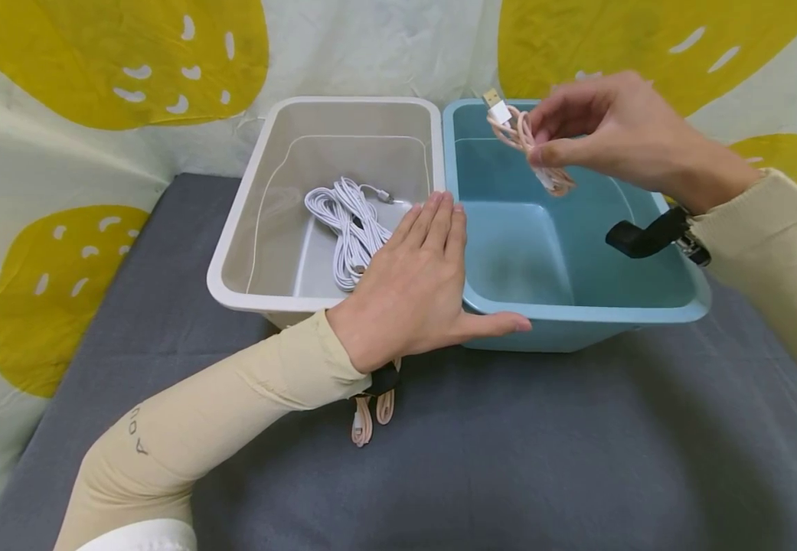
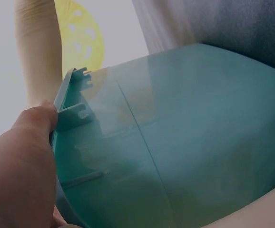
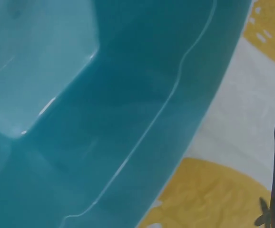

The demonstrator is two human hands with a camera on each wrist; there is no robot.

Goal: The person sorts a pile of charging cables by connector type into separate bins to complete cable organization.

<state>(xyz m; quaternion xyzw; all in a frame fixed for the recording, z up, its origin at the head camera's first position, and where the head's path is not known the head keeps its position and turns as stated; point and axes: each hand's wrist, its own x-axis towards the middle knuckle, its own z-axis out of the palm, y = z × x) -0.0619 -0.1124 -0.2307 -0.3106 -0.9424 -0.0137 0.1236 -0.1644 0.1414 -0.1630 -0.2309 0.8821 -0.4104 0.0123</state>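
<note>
In the head view my right hand (image 1: pixel 618 134) pinches a coiled pinkish USB cable (image 1: pixel 518 134) between thumb and fingers, above the blue bin (image 1: pixel 580 314). The cable's USB plug points up and left. My left hand (image 1: pixel 415 283) lies with straight fingers on the adjoining rims of the two bins, thumb stretched along the blue bin's front rim. Inside the beige bin (image 1: pixel 233 298) are bundled white cables (image 1: pixel 350 222), partly hidden by the left hand. In the left wrist view the left thumb (image 2: pixel 35 123) touches the blue bin's rim. Neither hand's hold shows in the right wrist view.
More pinkish coiled cables (image 1: pixel 362 421) lie on the grey cloth (image 1: pixel 481 444) in front of the beige bin, partly hidden by the left wrist. Behind the bins hangs a white curtain (image 1: pixel 384 46) with yellow shapes. The bins stand side by side.
</note>
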